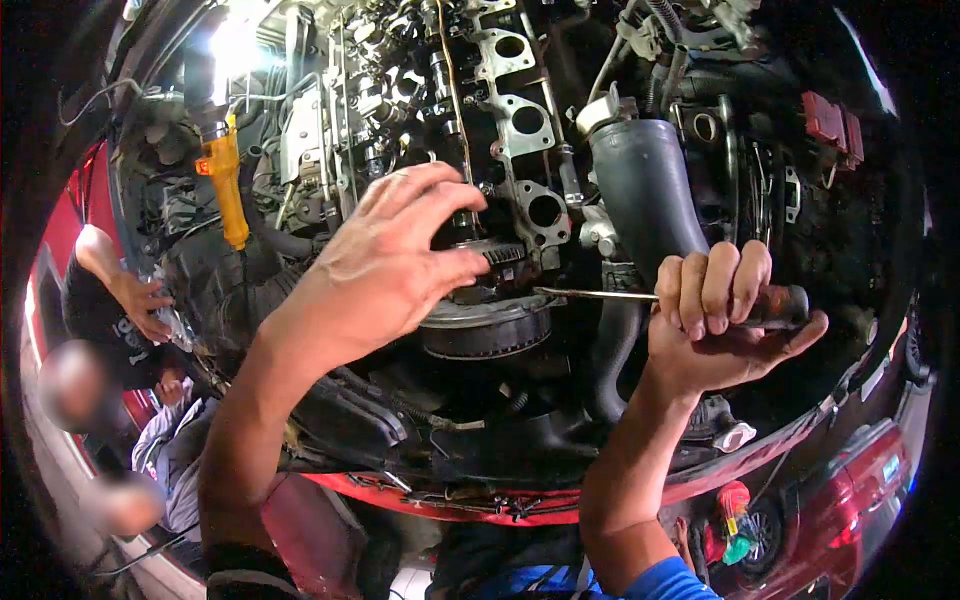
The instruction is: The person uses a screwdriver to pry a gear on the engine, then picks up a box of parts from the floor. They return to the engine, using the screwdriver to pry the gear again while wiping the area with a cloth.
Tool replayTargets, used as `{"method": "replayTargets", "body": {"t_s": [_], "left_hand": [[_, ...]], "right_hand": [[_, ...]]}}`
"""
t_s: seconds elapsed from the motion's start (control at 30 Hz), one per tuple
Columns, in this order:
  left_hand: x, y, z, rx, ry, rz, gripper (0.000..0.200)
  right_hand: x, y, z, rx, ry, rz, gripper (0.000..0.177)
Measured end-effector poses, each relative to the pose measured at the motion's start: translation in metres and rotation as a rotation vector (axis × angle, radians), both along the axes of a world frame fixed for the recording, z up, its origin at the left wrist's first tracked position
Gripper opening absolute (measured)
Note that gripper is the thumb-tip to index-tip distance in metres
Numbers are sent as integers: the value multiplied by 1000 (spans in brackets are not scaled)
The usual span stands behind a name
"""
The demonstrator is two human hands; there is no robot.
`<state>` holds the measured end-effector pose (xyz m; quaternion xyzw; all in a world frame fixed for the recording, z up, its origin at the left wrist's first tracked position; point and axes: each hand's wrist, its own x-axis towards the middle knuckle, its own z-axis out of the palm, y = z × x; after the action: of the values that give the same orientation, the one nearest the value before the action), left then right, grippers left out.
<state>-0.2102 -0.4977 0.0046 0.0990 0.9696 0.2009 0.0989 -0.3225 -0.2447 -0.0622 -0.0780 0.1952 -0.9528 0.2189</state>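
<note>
Your left hand (pixel 400 250) is half open over the front of the engine (pixel 385 105), its fingers spread and bent. The thumb tip lies at the edge of the toothed gear (pixel 505 252), while the fingertips above it stand apart from one another; you show no clear grip on anything with this hand, and whether the thumb presses on the gear, I cannot tell.

Your right hand (pixel 715 310) is closed around the handle of a screwdriver (pixel 605 295), palm turned upward. The shaft points left across the engine bay, its tip just beside the parts below the gear. Whether the tip touches them is too small to tell.

The gear sits between your two hands, at the near end of the engine, with a dark round drum (pixel 487 337) just below it. To its right a thick black hose (pixel 650 180) bends down behind your right hand. A lit work lamp with a yellow handle (pixel 228 190) hangs on the left, and two people (pixel 90 290) are beyond the car's left edge.
</note>
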Motion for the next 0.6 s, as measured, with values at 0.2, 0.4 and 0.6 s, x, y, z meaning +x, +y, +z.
{"method": "replayTargets", "body": {"t_s": [0.2,0.4,0.6], "left_hand": [[-14,17,-28,-70,-36,-186,20],[-26,23,-38,-159,-60,-267,24],[-16,10,-27,-55,17,-52,17]], "right_hand": [[0,-2,-4,-11,12,32,73],[16,-21,1,170,32,-19,84],[28,-37,-13,213,78,61,79]]}}
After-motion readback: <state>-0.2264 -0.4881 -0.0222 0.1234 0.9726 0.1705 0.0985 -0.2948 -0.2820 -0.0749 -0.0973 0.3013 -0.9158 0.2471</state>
